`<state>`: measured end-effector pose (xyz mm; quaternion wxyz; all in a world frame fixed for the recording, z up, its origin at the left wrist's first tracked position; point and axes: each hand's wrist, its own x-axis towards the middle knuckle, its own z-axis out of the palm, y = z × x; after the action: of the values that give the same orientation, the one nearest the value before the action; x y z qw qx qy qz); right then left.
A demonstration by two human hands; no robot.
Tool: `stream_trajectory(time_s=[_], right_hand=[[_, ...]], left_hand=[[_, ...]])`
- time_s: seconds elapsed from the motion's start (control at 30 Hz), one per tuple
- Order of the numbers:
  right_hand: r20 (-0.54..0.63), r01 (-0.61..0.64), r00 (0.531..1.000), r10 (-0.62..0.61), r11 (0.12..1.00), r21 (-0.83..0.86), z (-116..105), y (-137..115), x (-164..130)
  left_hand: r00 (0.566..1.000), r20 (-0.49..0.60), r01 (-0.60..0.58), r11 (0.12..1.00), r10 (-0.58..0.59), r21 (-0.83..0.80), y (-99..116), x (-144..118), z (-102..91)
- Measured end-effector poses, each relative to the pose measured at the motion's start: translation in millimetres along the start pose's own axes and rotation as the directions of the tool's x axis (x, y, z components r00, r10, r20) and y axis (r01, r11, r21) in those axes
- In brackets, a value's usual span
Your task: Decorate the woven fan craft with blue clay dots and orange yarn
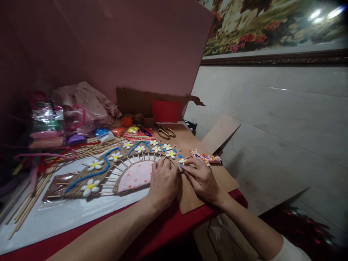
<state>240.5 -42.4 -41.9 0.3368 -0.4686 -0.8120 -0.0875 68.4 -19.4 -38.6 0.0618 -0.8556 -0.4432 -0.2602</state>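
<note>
A twine-wrapped arch (106,165) lies on the table, decorated with white clay daisies (95,165) that have yellow centres, blue clay strands (106,163) and small blue dots. Short sticks join it to an inner half-round panel (136,175) of pink dotted fabric. My left hand (164,183) is closed over the right end of this craft piece, its fingertips partly hidden. My right hand (201,177) has thumb and index finger pinched at the arch's right side, beside a daisy (182,161) and a blue dot (181,166). What they hold, if anything, is too small to make out.
Gold-handled scissors (164,132), a utility knife (145,132) and bags of coloured clay (104,135) lie behind the arch. Wooden sticks (29,206) are scattered at left. Cardboard (190,197) sits under my right hand, with a flower-patterned item (208,158) beyond it. A wall stands right.
</note>
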Motion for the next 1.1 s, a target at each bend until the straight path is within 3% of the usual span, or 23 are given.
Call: stream_trajectory(time_s=[0.13, 0.33, 0.7, 0.93, 1.1], right_hand=[[-0.015, -0.031, 0.999, 0.03, 0.999, -0.043, -1, -3, 2], [0.054, -0.022, 0.998, 0.029, 0.991, -0.129, -1, -10, 8], [-0.02, -0.032, 0.999, 0.034, 0.996, 0.08, -3, 3, 4], [0.053, -0.005, 0.999, 0.009, 0.997, -0.082, -1, -5, 5], [-0.043, -0.017, 0.999, 0.015, 0.999, -0.049, -2, 0, 1]], left_hand=[[1.0, -0.005, 0.002, 1.0, -0.002, 0.006, 0, 0, 1.2], [1.0, -0.016, -0.001, 1.0, 0.001, -0.003, -1, -1, 2.3], [1.0, -0.009, -0.005, 1.0, 0.006, 0.019, 0, 0, 1.8], [1.0, -0.007, 0.001, 1.0, -0.001, 0.002, -1, -1, 1.6], [1.0, -0.023, 0.011, 1.0, -0.011, 0.012, -1, -1, 2.7]])
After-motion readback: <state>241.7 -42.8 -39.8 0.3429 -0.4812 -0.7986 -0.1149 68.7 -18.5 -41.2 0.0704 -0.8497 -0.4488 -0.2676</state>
